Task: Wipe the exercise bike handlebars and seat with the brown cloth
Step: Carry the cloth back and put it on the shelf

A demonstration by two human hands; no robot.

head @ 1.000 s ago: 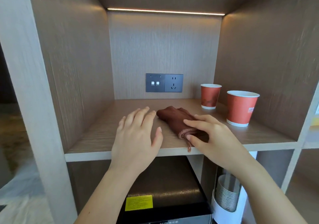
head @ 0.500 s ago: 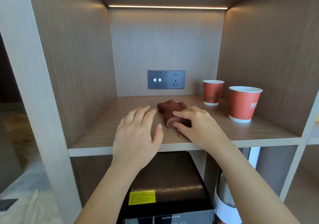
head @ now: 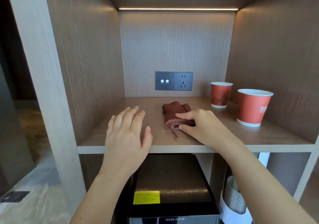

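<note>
Rolled brown cloth [head: 174, 113] (soft, layered at its near end) lies mid-depth on the wood-grain shelf [head: 259, 137], pinched by forefinger and thumb of the right hand [head: 205, 127]; left hand [head: 127, 134], fingers straight, holds nothing beside it near the front edge.

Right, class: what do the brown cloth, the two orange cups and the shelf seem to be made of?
The brown cloth: soft matte fabric; rolled layers, a loose tail. The farther cup and nearer cup: probably paper, matte orange, thin white rolled rims. The shelf: wood-look board, likely laminate; straight grain, pale edge strip.
</note>
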